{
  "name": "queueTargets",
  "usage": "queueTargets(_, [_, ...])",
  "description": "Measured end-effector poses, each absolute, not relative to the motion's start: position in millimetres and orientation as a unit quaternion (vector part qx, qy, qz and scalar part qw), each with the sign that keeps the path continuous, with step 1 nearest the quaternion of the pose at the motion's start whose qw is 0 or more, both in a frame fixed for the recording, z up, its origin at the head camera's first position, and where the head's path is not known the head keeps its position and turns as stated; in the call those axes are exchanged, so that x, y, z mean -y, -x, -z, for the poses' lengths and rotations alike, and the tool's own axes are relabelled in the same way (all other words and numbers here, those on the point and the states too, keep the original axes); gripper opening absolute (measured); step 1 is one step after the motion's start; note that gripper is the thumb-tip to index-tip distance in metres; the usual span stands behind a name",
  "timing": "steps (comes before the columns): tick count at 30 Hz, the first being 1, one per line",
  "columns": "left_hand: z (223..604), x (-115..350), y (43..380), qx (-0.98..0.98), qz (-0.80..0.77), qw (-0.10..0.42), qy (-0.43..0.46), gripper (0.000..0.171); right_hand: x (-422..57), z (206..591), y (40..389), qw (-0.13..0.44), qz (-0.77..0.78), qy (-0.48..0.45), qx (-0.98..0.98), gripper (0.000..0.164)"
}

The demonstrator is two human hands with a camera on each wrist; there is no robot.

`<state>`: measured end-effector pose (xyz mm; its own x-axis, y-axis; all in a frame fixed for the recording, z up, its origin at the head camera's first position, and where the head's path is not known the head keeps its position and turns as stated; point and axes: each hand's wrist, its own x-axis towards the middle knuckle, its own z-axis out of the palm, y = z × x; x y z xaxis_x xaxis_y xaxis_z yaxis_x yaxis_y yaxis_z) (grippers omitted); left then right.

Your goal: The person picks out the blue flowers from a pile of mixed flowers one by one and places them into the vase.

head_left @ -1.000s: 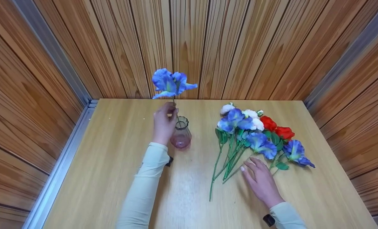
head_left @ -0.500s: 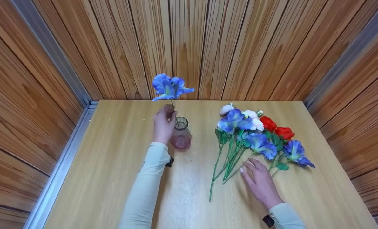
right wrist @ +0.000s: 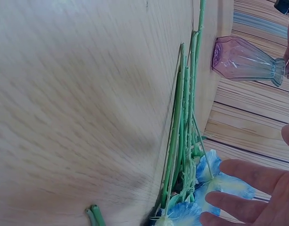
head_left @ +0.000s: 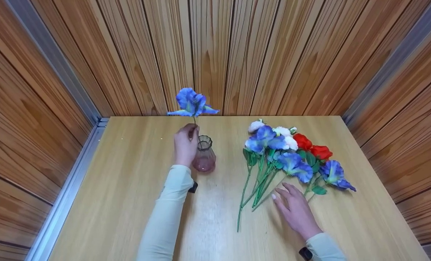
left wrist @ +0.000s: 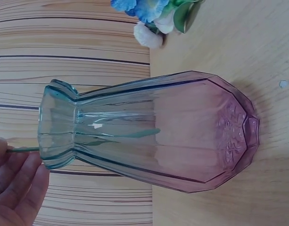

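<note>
My left hand point(head_left: 186, 145) pinches the green stem point(left wrist: 22, 149) of a blue artificial flower point(head_left: 192, 102) just above the glass vase point(head_left: 204, 159). In the left wrist view the stem's lower end hangs inside the vase, partway down, with fingertips right at the rim. The vase is faceted, smoky teal at the neck and pink at the base, and stands upright. My right hand point(head_left: 297, 214), fingers spread and relaxed, is close by the stems point(right wrist: 182, 127) of the flowers lying on the right, holding nothing. Its fingertips overlap a blue flower point(right wrist: 217, 181) in the right wrist view.
On the table point(head_left: 128, 203), right of the vase, lie several artificial flowers: blue ones point(head_left: 295, 166), white ones point(head_left: 290, 142) and red ones point(head_left: 321, 152). Their stems point toward the front. Wood-panelled walls point(head_left: 208, 58) close off the back and both sides.
My left hand has lowered the blue flower, so its stem sits deeper in the vase. The right hand has stayed almost still beside the lying flowers. The head view has shifted slightly.
</note>
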<state>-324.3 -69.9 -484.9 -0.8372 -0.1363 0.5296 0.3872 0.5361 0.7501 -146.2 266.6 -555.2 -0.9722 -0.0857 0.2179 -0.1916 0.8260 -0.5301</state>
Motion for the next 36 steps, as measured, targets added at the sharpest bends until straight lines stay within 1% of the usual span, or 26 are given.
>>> queueTargets(6, [487.3,68.1,323.0,0.823,0.499,0.262,0.073,0.013,-266.6,554.6,145.6,0.086,-0.285,-0.072,0.952,0.05])
queueTargets(11, [489.6,66.4,324.1,0.813,0.506,0.278,0.08,0.008,-266.6,554.8,145.3,0.081,-0.281,-0.073,0.953,0.05])
queueTargets(14, [490.6,66.1,325.3,0.803,0.517,0.285,0.075,0.012,-266.4,555.3,144.8,0.08,-0.281,-0.073,0.954,0.05])
queueTargets(20, [492.0,65.5,325.5,0.78,0.559,0.275,0.058,0.025,-265.7,557.1,143.9,0.085,-0.279,-0.077,0.954,0.048])
queueTargets(22, [491.9,65.3,325.1,0.775,0.565,0.278,0.053,0.022,-265.5,557.8,144.0,0.087,-0.277,-0.078,0.954,0.047])
queueTargets(27, [489.5,65.6,323.2,0.771,0.564,0.292,0.044,0.006,-265.4,558.2,143.8,0.088,-0.279,-0.077,0.953,0.047])
queueTargets(36, [489.6,68.6,322.6,0.784,0.548,0.287,0.043,0.006,-263.7,557.2,142.9,0.086,-0.283,-0.072,0.952,0.049])
